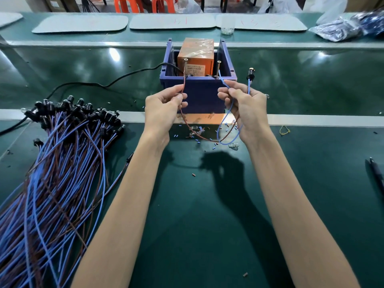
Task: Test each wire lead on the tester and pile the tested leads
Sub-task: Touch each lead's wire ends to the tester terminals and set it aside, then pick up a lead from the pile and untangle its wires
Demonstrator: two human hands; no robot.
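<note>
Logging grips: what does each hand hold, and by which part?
Left hand pinches the lead's brown wire near its end; right hand pinches the blue wire near its end.

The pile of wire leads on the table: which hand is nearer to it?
Left. The left hand is just right of the pile of wire leads; the right hand is farther right.

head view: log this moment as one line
step: testing lead | left hand: pinches brown wire | right hand: pinches blue wire | wire tips: up at tester | pile of leads: left side
</note>
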